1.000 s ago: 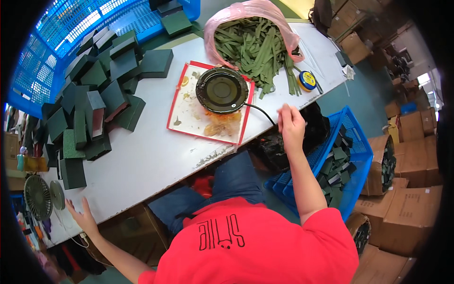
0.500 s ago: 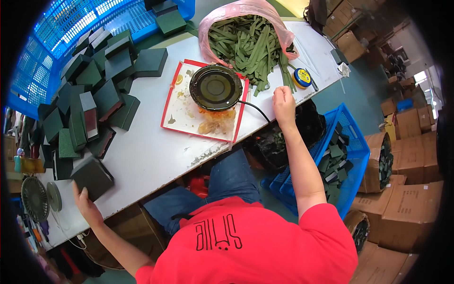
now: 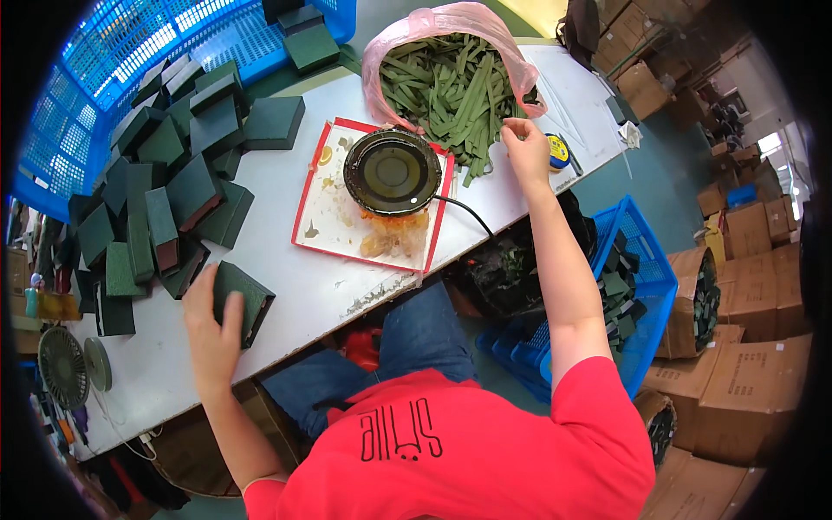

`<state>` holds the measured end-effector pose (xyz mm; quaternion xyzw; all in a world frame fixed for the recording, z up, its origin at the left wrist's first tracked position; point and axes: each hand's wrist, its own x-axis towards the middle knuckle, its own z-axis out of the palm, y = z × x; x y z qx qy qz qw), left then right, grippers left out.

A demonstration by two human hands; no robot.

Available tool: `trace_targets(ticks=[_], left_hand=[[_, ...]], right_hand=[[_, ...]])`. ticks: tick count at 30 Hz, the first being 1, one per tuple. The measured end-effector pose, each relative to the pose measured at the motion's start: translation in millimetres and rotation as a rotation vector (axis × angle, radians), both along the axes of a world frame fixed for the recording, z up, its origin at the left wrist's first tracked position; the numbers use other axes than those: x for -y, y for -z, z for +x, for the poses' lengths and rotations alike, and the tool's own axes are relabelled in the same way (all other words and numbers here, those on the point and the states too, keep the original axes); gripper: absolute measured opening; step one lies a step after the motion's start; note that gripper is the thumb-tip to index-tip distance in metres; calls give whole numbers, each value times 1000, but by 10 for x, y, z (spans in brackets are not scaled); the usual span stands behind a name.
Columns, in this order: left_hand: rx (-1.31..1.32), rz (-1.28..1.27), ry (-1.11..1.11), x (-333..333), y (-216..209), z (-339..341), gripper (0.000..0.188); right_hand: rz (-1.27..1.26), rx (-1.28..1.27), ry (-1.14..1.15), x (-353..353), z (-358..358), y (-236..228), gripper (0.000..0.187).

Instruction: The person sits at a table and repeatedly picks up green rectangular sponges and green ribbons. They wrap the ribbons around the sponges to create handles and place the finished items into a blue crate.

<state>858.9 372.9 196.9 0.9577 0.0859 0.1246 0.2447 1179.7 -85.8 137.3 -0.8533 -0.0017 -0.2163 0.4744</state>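
Observation:
My left hand is on a dark green box near the table's front left. The thumb lies along the box's near face and the fingers curl round its left side. At the right, my right hand has its fingertips drawn together beside the green fabric strips, which fill a pink plastic bag. Whether a strip is between those fingertips I cannot make out. Between the hands, a round black electric pot with dark liquid stands on a red-edged white board stained with amber residue.
Many green boxes are piled at the left, below a blue plastic crate. A yellow-and-blue round tin sits beyond my right wrist. The pot's black cable crosses the table edge. Another blue crate holds green pieces beside cartons.
My left hand has moved right with the green box, which is now turned and further from the pile. My right hand has moved up and forward to the strips' edge, its fist loosening into a pinch.

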Motion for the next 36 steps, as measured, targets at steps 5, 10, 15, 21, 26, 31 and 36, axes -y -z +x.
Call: trace_targets(ticks=[5, 10, 15, 21, 26, 31, 36], left_hand=[[-161, 234, -48, 275, -7, 23, 96], [-113, 227, -67, 279, 95, 48, 95], [-33, 144, -49, 301, 125, 74, 93], [-107, -833, 186, 631, -108, -68, 87], [-120, 196, 29, 774, -14, 11, 88], [-292, 66, 62, 410, -240, -42, 106], [-576, -2, 232, 104, -518, -160, 138]], right_hand=[[-254, -227, 78, -143, 156, -84, 32], [-157, -222, 42, -64, 186, -10, 34], [294, -277, -112, -178, -354, -264, 23], [595, -360, -249, -393, -1294, -493, 29], [655, -487, -333, -371, -1711, -405, 36], [536, -463, -444, -345, -1960, -591, 43], [241, -390, -307, -424, -2144, -690, 22]])
